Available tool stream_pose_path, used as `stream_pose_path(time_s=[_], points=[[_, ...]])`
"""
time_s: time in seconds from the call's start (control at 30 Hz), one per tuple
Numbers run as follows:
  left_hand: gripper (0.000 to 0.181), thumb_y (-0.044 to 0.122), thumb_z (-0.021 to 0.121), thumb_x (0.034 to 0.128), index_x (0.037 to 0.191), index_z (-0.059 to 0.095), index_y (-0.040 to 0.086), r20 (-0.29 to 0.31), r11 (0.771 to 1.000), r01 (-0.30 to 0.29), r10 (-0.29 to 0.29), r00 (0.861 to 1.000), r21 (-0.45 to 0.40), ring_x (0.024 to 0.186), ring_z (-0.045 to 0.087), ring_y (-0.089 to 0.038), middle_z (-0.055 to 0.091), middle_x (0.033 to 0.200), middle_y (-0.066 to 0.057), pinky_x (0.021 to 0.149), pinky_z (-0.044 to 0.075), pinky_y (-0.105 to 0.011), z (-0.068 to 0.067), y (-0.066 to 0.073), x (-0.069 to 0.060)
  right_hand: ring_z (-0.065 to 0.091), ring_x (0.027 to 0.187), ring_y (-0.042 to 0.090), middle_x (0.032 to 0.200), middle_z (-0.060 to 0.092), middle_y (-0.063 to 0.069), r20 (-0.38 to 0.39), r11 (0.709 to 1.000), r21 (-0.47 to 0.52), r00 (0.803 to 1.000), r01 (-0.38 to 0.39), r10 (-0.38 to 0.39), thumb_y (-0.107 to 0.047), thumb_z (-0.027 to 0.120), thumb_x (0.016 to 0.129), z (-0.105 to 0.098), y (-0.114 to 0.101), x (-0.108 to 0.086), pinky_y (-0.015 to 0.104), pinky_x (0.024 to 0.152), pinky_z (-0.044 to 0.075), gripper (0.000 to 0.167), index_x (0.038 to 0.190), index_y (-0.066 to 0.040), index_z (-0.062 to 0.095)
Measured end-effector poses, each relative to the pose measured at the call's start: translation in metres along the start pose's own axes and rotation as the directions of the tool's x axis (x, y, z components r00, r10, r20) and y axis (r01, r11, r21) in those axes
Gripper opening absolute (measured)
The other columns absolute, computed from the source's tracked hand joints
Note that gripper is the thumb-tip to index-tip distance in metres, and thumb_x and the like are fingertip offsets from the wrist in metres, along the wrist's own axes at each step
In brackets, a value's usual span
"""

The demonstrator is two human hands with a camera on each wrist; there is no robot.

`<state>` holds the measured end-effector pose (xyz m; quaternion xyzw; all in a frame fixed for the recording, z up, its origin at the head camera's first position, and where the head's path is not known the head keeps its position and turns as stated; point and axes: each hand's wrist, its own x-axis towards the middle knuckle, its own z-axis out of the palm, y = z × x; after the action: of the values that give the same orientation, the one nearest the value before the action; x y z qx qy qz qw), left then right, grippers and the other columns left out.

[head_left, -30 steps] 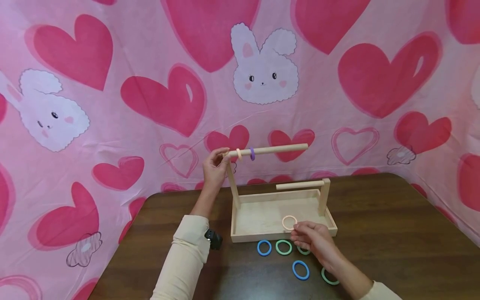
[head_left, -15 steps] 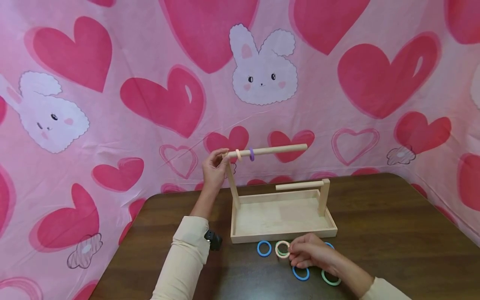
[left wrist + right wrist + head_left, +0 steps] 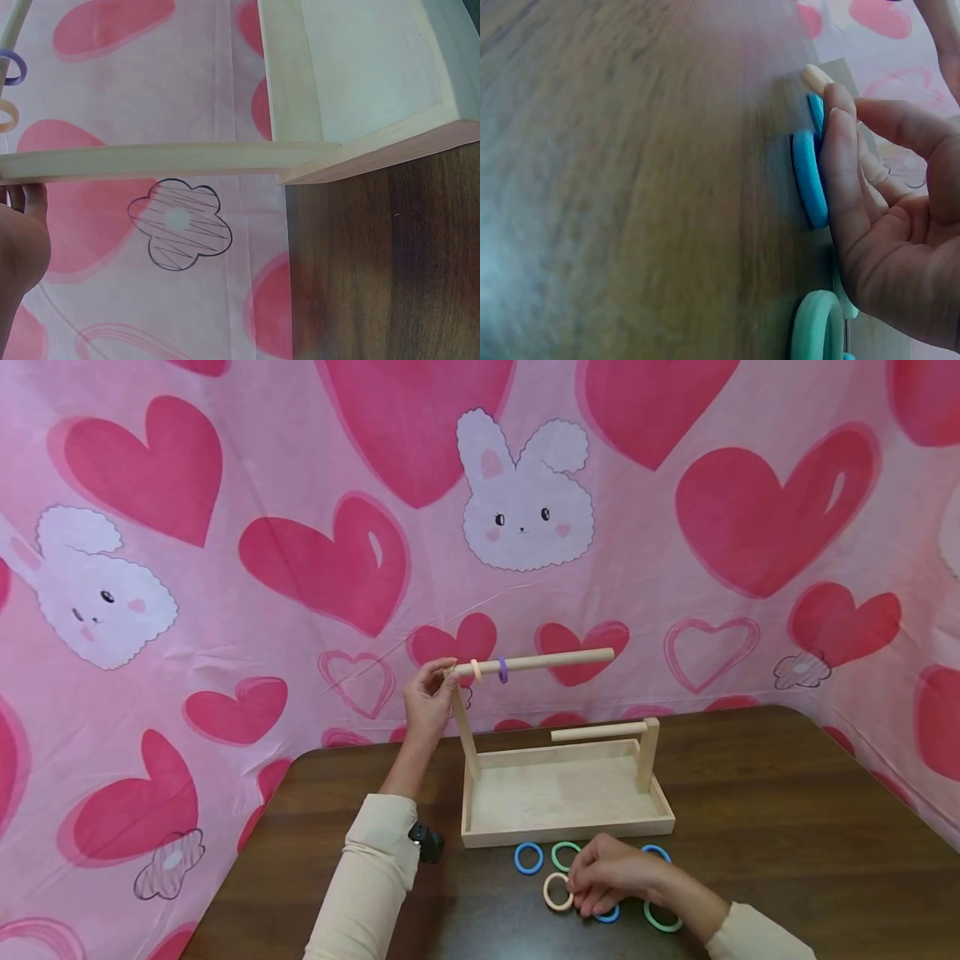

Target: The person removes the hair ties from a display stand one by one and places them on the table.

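Observation:
A wooden stand has a tray base point(image 3: 558, 838), a tall left post point(image 3: 464, 727) with a long upper rod point(image 3: 558, 659), and a short right post carrying a lower rod point(image 3: 596, 732). My left hand point(image 3: 427, 703) pinches the top of the tall post. A peach ring point(image 3: 477, 671) and a purple ring point(image 3: 503, 670) hang on the upper rod. Low over the table in front of the tray, my right hand point(image 3: 618, 875) pinches another peach ring point(image 3: 548, 898) by its right side. Under that hand a blue ring point(image 3: 810, 178) is partly covered.
On the brown table point(image 3: 360, 893) lie a blue ring point(image 3: 528, 858), a green ring point(image 3: 562, 857) partly behind the hand, another blue ring point(image 3: 657, 852) and another green ring point(image 3: 663, 918). A pink heart-patterned cloth point(image 3: 300, 460) hangs behind the table.
My right hand has brought the peach ring from over the tray's front edge down and left, past the green ring, toward the table in front. My left hand stays at the post top.

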<state>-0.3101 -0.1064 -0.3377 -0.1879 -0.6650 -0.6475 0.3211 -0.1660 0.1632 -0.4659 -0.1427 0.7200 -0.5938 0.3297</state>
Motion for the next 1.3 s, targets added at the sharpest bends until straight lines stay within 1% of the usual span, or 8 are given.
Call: stream_pose_path(time_s=[0.13,0.2,0.47,0.53,0.73,0.83,1.13,1.3], points=[[0.021,-0.006,0.070,0.0897,0.110,0.067,-0.013,-0.003,1.000,0.006,-0.006,1.000,-0.010,0.076,0.062,0.003,0.074,0.089,-0.003,0.072,0.053,-0.014,0.000,0.001,0.000,0.066,0.057,0.001,0.066,0.069,-0.003,-0.014,0.998,-0.062,1.000,0.020,-0.021,-0.007,0.066,0.086,0.004,-0.002,0.000,0.013,0.052,0.052,0.015,0.087,0.007,0.071],[0.021,-0.006,0.070,0.0899,0.110,0.067,-0.013,-0.006,1.000,0.009,-0.009,1.000,-0.010,0.076,0.062,0.002,0.074,0.088,-0.002,0.072,0.054,-0.014,0.000,0.001,0.000,0.065,0.056,0.001,0.065,0.069,-0.002,-0.026,0.996,-0.085,0.999,0.022,-0.024,-0.006,0.066,0.086,0.005,-0.004,0.000,0.013,0.051,0.052,0.014,0.086,0.007,0.072],[0.020,-0.009,0.068,0.0901,0.110,0.066,-0.014,-0.003,1.000,0.006,-0.006,1.000,-0.002,0.077,0.064,0.004,0.071,0.095,-0.030,0.074,0.054,-0.013,-0.001,0.002,0.000,0.064,0.053,0.000,0.064,0.069,-0.002,-0.035,0.993,-0.116,0.999,0.034,-0.038,-0.005,0.067,0.087,0.009,-0.005,-0.001,0.013,0.050,0.051,0.015,0.087,0.008,0.072],[0.021,-0.010,0.068,0.0896,0.110,0.066,-0.015,-0.005,1.000,0.002,-0.002,1.000,-0.003,0.077,0.064,0.004,0.070,0.096,-0.033,0.074,0.055,-0.013,0.000,0.002,0.001,0.064,0.053,-0.001,0.064,0.069,-0.002,-0.033,0.993,-0.116,0.999,0.038,-0.042,-0.005,0.066,0.087,0.009,-0.006,-0.001,0.013,0.050,0.051,0.015,0.088,0.009,0.072],[0.020,-0.010,0.068,0.0895,0.109,0.066,-0.015,-0.008,1.000,0.005,-0.005,1.000,-0.016,0.077,0.064,0.004,0.074,0.090,-0.012,0.073,0.055,-0.013,0.000,0.002,0.000,0.065,0.055,0.000,0.066,0.069,-0.002,-0.023,0.993,-0.111,0.998,0.047,-0.050,-0.005,0.064,0.088,0.008,-0.007,-0.003,0.013,0.051,0.052,0.017,0.091,0.009,0.072],[0.020,-0.010,0.068,0.0896,0.109,0.066,-0.015,-0.007,1.000,0.007,-0.007,1.000,-0.020,0.076,0.064,0.003,0.074,0.089,-0.007,0.072,0.055,-0.013,-0.001,0.002,0.000,0.065,0.055,0.000,0.067,0.068,-0.001,-0.019,0.993,-0.106,0.999,0.044,-0.046,-0.005,0.063,0.088,0.007,-0.009,-0.005,0.013,0.051,0.052,0.017,0.092,0.009,0.072],[0.020,-0.009,0.067,0.0908,0.110,0.066,-0.014,0.009,1.000,0.009,-0.009,1.000,-0.004,0.077,0.064,0.004,0.068,0.098,-0.038,0.073,0.055,-0.014,0.000,0.002,0.001,0.066,0.061,0.003,0.073,0.069,-0.001,0.019,0.995,-0.081,0.998,0.065,-0.064,-0.008,0.059,0.093,0.002,-0.011,-0.006,0.013,0.053,0.052,0.024,0.104,0.011,0.069],[0.020,-0.009,0.067,0.0903,0.110,0.065,-0.015,0.002,1.000,0.009,-0.009,1.000,-0.014,0.076,0.064,0.004,0.071,0.093,-0.028,0.072,0.055,-0.014,0.000,0.002,0.001,0.069,0.065,0.003,0.083,0.072,0.003,0.057,0.993,-0.045,0.992,0.112,-0.109,-0.012,0.058,0.098,-0.003,-0.017,-0.008,0.015,0.056,0.054,0.034,0.119,0.014,0.063]])
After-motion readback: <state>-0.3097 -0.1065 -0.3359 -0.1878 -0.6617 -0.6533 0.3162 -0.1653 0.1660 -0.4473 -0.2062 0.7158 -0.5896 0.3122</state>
